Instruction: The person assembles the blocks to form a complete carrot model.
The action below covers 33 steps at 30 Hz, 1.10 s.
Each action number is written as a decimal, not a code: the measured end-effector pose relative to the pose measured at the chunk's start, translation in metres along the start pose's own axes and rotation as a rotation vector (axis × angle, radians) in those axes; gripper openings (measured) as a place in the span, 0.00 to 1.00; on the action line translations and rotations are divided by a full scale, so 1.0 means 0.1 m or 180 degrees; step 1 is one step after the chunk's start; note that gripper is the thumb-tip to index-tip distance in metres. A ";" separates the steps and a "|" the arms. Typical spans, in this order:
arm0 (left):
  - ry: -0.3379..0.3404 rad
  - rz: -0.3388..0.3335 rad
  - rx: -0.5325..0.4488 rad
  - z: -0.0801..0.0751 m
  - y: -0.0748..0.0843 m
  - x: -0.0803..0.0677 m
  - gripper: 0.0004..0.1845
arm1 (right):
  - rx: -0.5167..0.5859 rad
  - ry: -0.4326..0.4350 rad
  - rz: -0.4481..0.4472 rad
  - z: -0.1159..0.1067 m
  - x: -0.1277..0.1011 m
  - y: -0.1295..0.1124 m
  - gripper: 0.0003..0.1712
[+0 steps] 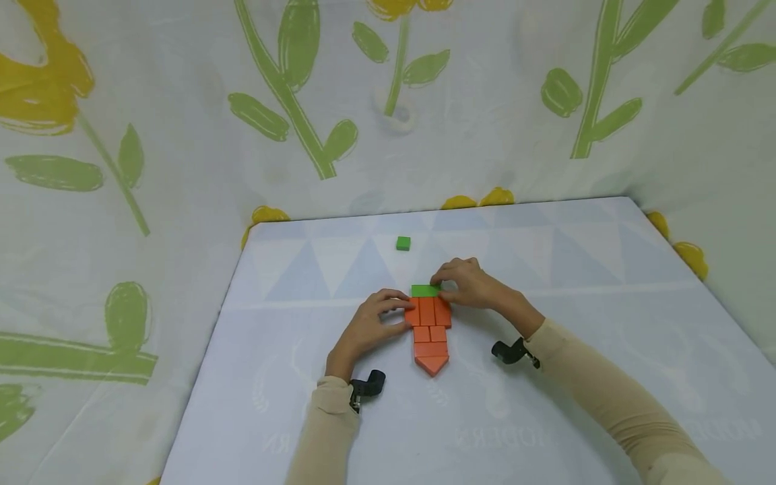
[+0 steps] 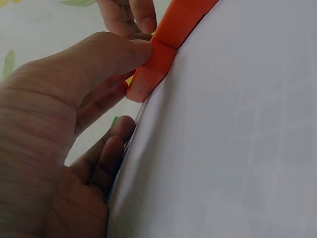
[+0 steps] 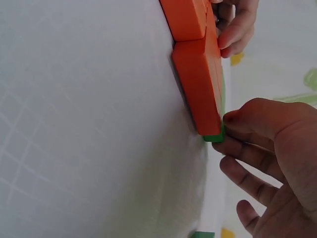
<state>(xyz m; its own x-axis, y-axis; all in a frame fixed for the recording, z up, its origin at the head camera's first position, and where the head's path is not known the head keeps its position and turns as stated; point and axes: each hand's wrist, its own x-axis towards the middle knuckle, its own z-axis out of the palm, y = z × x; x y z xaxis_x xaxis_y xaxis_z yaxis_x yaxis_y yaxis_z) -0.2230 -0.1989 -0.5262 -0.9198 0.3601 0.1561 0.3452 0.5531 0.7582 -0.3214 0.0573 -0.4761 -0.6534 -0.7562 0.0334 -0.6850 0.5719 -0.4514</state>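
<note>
Orange blocks lie flat against each other in the middle of the table, narrowing to a pointed block at the near end. A green block sits along their far edge. My right hand pinches the right end of this green block between thumb and fingers. From the left, my left hand holds the upper left orange block, its thumb and forefinger at the block's two ends. In the left wrist view the thumb presses an orange block.
A small green block lies apart, farther back on the table. A floral cloth hangs behind the table's far edge. Each wrist wears a black camera, one on the left and one on the right.
</note>
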 end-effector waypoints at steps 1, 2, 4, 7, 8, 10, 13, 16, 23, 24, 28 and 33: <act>0.0006 -0.0009 -0.0003 0.00 -0.01 -0.01 0.17 | 0.0002 0.0004 0.0021 0.00 0.02 0.00 0.14; 0.0009 0.0000 -0.0011 -0.01 -0.02 -0.01 0.17 | 0.0003 0.0009 0.0053 -0.02 0.04 -0.01 0.14; 0.0012 0.0003 -0.0023 0.00 -0.03 0.00 0.17 | -0.0012 0.0061 0.0126 -0.04 0.10 -0.01 0.15; -0.0021 -0.0014 -0.0044 0.00 -0.03 0.00 0.18 | -0.0035 0.0243 0.0229 -0.10 0.23 -0.04 0.16; -0.0036 -0.0022 -0.0043 0.00 -0.02 0.00 0.18 | -0.0051 0.0312 0.0248 -0.11 0.28 -0.05 0.16; -0.0060 -0.0049 -0.0017 0.01 -0.02 -0.01 0.18 | -0.0099 0.0441 0.0279 -0.14 0.41 -0.05 0.17; -0.0063 -0.0071 -0.0010 0.01 -0.01 -0.02 0.18 | -0.0164 0.0554 0.0337 -0.16 0.61 -0.03 0.19; -0.0031 -0.0057 -0.0037 0.02 0.00 -0.01 0.18 | -0.0209 0.0547 0.0428 -0.16 0.80 0.01 0.21; -0.0063 -0.0057 -0.0027 0.04 0.02 0.01 0.18 | -0.0319 0.0233 0.0710 -0.09 1.08 0.14 0.24; -0.0079 -0.0065 -0.0023 0.04 0.02 0.01 0.18 | -0.0336 0.0188 0.0751 -0.06 1.10 0.15 0.24; -0.0099 -0.0064 0.0001 0.04 0.01 -0.01 0.18 | -0.0402 0.0111 0.0798 0.03 1.17 0.19 0.22; -0.0026 -0.0039 0.0132 -0.03 0.00 -0.03 0.18 | -0.0425 0.0219 0.0495 0.00 1.18 0.14 0.20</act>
<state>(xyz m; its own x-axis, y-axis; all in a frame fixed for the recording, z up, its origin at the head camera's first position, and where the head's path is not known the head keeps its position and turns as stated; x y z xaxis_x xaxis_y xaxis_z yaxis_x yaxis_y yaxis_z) -0.2209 -0.2023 -0.5251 -0.9225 0.3591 0.1417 0.3416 0.5882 0.7331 -0.4081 -0.0240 -0.4789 -0.7719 -0.6348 0.0356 -0.6079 0.7204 -0.3340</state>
